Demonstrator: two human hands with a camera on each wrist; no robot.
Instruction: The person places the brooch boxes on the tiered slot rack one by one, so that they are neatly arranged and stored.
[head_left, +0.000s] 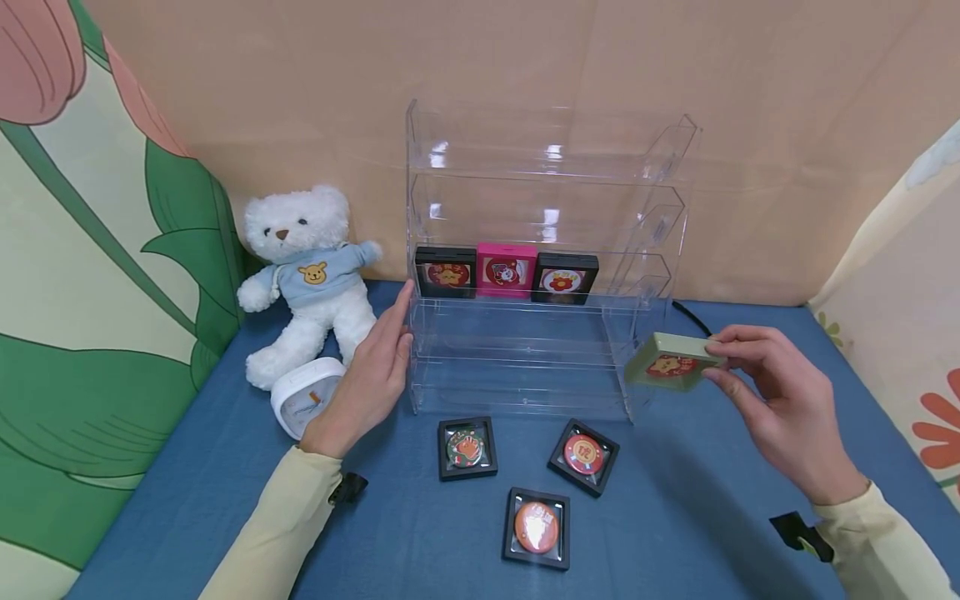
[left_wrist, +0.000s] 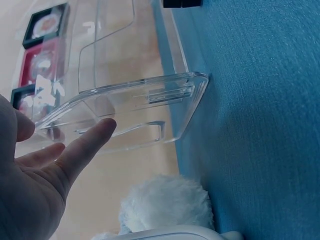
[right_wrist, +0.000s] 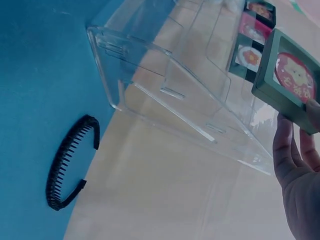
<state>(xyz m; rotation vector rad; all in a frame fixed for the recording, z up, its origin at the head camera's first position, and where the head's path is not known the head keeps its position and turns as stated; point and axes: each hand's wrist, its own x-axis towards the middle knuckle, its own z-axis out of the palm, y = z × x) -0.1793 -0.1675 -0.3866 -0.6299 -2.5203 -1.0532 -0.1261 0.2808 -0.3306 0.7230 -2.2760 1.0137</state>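
Observation:
A clear acrylic tiered display rack [head_left: 540, 333] stands at the middle back of the table. My left hand [head_left: 369, 387] rests with straight fingers along the rack's left side, seen also as the hand [left_wrist: 40, 185] in the left wrist view. To the right of the rack, my right hand [head_left: 783, 408] pinches a green framed box [head_left: 672, 362] by its right end, between thumb and fingers. The box carries a red round badge and is tilted in the air. On the rack's middle tier sit a black box [head_left: 446, 273], a pink box [head_left: 507, 270] and another black box [head_left: 565, 279].
Three black framed badges [head_left: 467, 448], [head_left: 584, 456], [head_left: 536, 528] lie on the blue cloth [head_left: 622, 542] before the rack. A white teddy bear [head_left: 307, 275] and a white clock [head_left: 303, 397] are at left. A black toothed headband [right_wrist: 62, 165] lies behind the rack's right side.

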